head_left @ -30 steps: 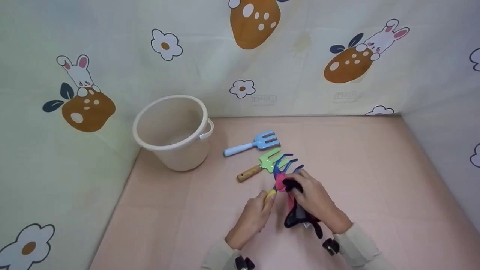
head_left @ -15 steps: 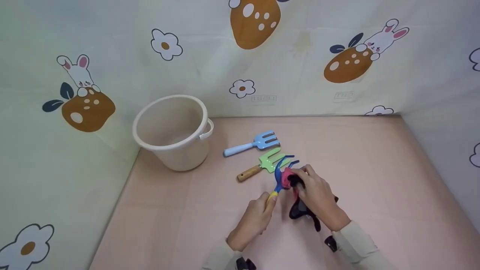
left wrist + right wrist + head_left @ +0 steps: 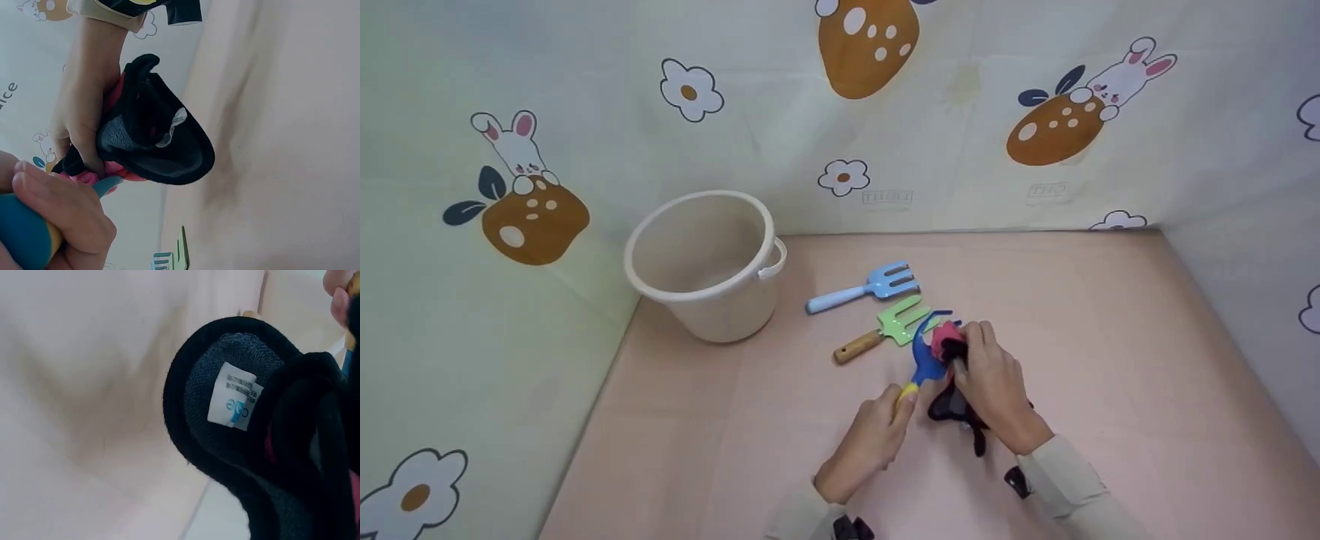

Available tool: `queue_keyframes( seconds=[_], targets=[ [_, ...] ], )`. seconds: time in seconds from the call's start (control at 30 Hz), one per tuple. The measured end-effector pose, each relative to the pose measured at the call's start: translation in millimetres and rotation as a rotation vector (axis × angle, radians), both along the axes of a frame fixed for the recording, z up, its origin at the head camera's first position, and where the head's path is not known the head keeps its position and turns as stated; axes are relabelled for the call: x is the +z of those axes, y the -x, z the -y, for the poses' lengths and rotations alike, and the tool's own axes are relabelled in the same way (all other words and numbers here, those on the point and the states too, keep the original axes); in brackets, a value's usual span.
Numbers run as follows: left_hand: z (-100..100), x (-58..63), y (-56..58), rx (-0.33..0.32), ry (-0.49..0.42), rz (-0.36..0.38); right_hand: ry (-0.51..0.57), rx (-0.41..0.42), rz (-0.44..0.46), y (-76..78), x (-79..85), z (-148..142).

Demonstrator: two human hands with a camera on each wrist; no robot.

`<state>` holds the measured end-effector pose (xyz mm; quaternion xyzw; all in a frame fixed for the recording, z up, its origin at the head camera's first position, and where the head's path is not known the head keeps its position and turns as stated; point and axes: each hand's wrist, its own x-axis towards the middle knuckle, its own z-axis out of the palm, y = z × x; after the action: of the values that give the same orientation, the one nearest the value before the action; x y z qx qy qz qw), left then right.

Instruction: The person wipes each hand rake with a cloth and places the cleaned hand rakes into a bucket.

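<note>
My left hand (image 3: pixel 864 439) grips the yellow handle of a small blue hand rake (image 3: pixel 928 367), tines pointing away from me. My right hand (image 3: pixel 996 386) holds a bunched pink-and-black cloth (image 3: pixel 951 405) against the rake's head, covering part of the tines. The cloth hangs below my right fingers. In the left wrist view, the cloth (image 3: pixel 154 124) shows a grey lining and black trim, while the left hand (image 3: pixel 70 216) is close on the handle. A white label (image 3: pixel 232 395) is visible inside the cloth in the right wrist view.
A green hand fork (image 3: pixel 898 324) with a wooden handle lies just beyond the rake, partly behind its tines. Behind that lies a light blue hand fork (image 3: pixel 870 289). A cream bucket (image 3: pixel 735 319) stands at the left. Patterned sheeting (image 3: pixel 960 150) rises behind the pink surface.
My right hand and the cloth have shifted away from me along the rake's head, toward its tine tips. The rake has turned slightly; my left hand keeps its grip nearly in place.
</note>
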<state>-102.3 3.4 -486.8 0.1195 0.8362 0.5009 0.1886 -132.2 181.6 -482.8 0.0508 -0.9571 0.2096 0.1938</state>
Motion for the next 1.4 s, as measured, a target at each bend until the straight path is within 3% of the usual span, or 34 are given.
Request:
queue_keyframes(
  seconds=[0.27,0.47,0.63,0.8,1.0,1.2,1.4],
  targets=[
    [0.1,6.5,0.6,-0.02,0.047,0.027,0.018,-0.062,0.017,4.4,2.0,-1.5],
    [6.8,1.8,2.5,-0.012,0.038,0.06,0.061,-0.061,-0.05,6.6,2.3,-12.6],
    [15.5,-3.4,2.0,0.037,0.027,0.129,0.126,-0.104,-0.093,9.1,8.2,-32.4],
    [19.7,-5.0,1.6,0.074,-0.005,0.126,0.2,-0.013,-0.095,5.0,16.9,-27.8],
    [18.2,-5.0,-0.8,0.034,-0.031,0.061,0.225,0.129,-0.094,-1.4,23.3,4.2],
    [15.5,-6.1,-1.7,0.002,-0.051,-0.024,0.197,0.178,-0.005,-3.5,21.4,21.6],
    [14.0,-10.5,-0.3,0.012,-0.084,-0.008,0.121,0.257,0.103,-5.2,17.3,18.7]
  ],
)
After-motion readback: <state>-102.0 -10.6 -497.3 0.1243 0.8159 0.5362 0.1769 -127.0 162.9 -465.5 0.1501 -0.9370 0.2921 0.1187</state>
